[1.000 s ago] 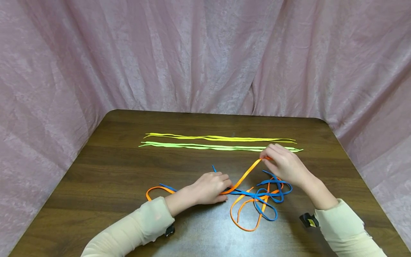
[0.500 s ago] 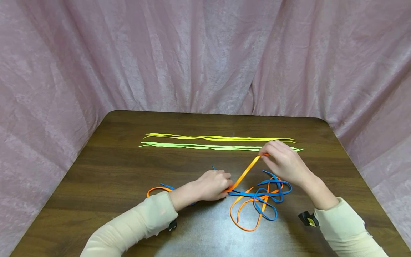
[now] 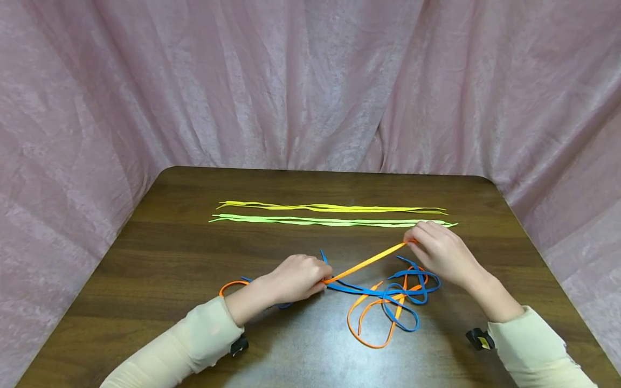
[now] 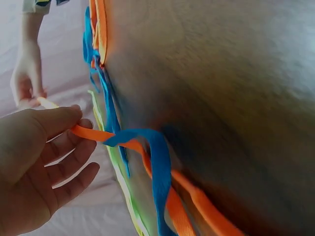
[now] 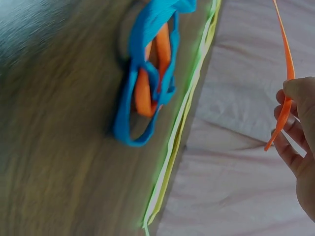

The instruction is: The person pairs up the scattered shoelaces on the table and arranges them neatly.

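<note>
An orange shoelace (image 3: pixel 366 263) is held in the air by both hands, and a straight part of it is stretched between them above the brown desk (image 3: pixel 140 258). By the left hand (image 3: pixel 298 277) it is pinched with the thumb and the forefinger, while the other fingers (image 4: pixel 76 181) are spread and slightly bent. By the right hand (image 3: pixel 442 253), placed almost at three o'clock from the left one, the same shoelace is pinched near its end; past the fingers the orange tip (image 5: pixel 269 145) can be seen. From the left hand, this part is inclined between two and three o'clock.

In the left wrist view, the orange shoelace is crossed by a blue shoelace (image 4: pixel 160 167) just beside the left fingers; whether it is also touched by the hand cannot be told. A loose tangle (image 3: pixel 383 293) of blue and orange strands is found between seven and eight o'clock from the right hand. At nine o'clock from the left hand, an orange bend (image 3: pixel 233 283) is partly covered by the forearm.

Toward one o'clock from the left hand, light green shoelaces (image 3: pixel 310 220) are laid lengthwise, and just beyond them yellow shoelaces (image 3: pixel 310 207). The desk is backed by a pink curtain (image 3: pixel 310 86).
</note>
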Demonstrator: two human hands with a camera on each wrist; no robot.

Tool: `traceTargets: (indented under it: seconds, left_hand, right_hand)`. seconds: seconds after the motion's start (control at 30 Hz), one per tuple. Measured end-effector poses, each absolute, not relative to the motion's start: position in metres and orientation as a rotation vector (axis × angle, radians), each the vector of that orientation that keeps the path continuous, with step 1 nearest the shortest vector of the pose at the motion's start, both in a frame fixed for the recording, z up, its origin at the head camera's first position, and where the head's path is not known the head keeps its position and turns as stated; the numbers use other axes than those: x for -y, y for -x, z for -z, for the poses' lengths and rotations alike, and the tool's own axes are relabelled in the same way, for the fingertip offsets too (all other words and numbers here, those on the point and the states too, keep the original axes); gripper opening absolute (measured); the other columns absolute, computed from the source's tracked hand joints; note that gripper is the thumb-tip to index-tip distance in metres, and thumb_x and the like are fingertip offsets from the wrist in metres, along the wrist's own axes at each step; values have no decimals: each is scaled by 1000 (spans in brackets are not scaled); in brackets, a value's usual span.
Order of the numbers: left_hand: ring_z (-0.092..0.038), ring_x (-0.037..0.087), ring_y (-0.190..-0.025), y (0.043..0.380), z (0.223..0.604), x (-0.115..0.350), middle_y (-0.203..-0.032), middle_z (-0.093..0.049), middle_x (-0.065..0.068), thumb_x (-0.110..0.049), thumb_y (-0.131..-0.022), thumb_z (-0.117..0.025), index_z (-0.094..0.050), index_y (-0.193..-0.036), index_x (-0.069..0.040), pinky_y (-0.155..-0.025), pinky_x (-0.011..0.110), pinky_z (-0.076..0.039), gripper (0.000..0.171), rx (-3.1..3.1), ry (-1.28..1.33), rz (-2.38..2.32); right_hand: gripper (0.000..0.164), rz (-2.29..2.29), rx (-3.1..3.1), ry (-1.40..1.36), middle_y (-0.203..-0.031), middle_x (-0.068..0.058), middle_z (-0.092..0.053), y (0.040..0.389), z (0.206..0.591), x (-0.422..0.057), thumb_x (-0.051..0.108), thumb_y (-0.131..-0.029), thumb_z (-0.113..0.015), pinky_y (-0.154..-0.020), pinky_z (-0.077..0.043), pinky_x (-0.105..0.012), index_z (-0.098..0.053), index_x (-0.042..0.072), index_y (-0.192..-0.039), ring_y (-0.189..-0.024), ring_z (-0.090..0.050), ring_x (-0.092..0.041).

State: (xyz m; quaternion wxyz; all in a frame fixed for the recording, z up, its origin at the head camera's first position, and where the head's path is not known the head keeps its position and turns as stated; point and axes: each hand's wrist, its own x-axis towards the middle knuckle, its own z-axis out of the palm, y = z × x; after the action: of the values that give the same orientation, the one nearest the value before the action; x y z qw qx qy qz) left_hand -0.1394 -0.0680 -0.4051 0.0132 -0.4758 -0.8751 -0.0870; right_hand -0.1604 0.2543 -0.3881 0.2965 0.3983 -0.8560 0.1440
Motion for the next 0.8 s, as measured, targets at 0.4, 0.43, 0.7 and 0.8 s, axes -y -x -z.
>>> traceTargets:
  seconds: [0.4,0.43,0.7,0.8]
  left_hand:
    - [-52,7,-62,138,395,104,-68,-57,-11,-21,-83,-67,-67,-77,-20,-57,24,-42,5,2682,1368,293]
    - [-52,7,-63,137,394,106,-69,-57,-11,-21,-83,-67,-67,-78,-20,-58,24,-43,5,2688,1359,300]
    - [-55,8,-65,139,389,128,-72,-60,-10,-19,-83,-67,-69,-80,-18,-60,25,-45,3,2726,1256,291]
    - [-55,7,-66,140,387,137,-73,-60,-10,-19,-83,-67,-69,-80,-19,-60,26,-45,4,2724,1211,280]
  right_hand:
    - [8,-346,2397,-954,-79,3,-56,158,398,-285,14,-86,-53,-67,-42,-33,-60,10,-86,-74,-53,-15]
    - [9,-343,2389,-950,-79,3,-57,158,399,-288,15,-87,-53,-67,-41,-33,-60,10,-86,-73,-53,-15]
    - [18,-337,2376,-894,-77,3,-56,159,403,-309,22,-91,-50,-63,-40,-31,-59,9,-84,-69,-53,-16]
    - [10,-337,2388,-860,-76,3,-56,159,403,-318,16,-88,-54,-62,-38,-29,-59,9,-83,-68,-52,-15]
